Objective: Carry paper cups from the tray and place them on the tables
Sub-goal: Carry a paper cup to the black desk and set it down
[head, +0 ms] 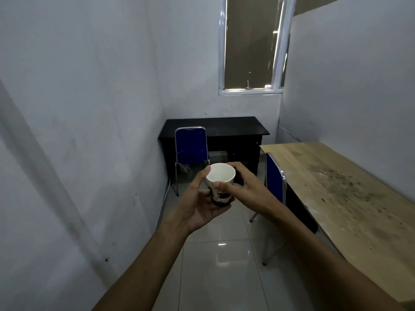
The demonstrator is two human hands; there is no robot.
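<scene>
**White paper cup in mid-carry, no table served yet**

White inside and open at the top, the paper cup [220, 182] is held upright in the air in front of the person, above the tiled floor [224, 265] and well apart from either table. The left hand [199, 205] cradles it from below and from the side, fingers curled under its base and thumb up along the wall. The right hand [242, 187] comes in from the other side, thumb pressed on the cup's near wall just under the rim and fingers wrapped round the far side.

The cup looks empty; a dark printed pattern circles its lower half, and its rim is round and undented.

Judging by what shows, the delivery is at an early or middle stage: the wooden table [336, 187] on the right and the black desk [215, 127] under the window [249, 46] carry no cups. The tray is out of view, so how many cups remain cannot be told. A blue chair [190, 144] stands at the desk, another blue chair [274, 178] at the wooden table.
</scene>
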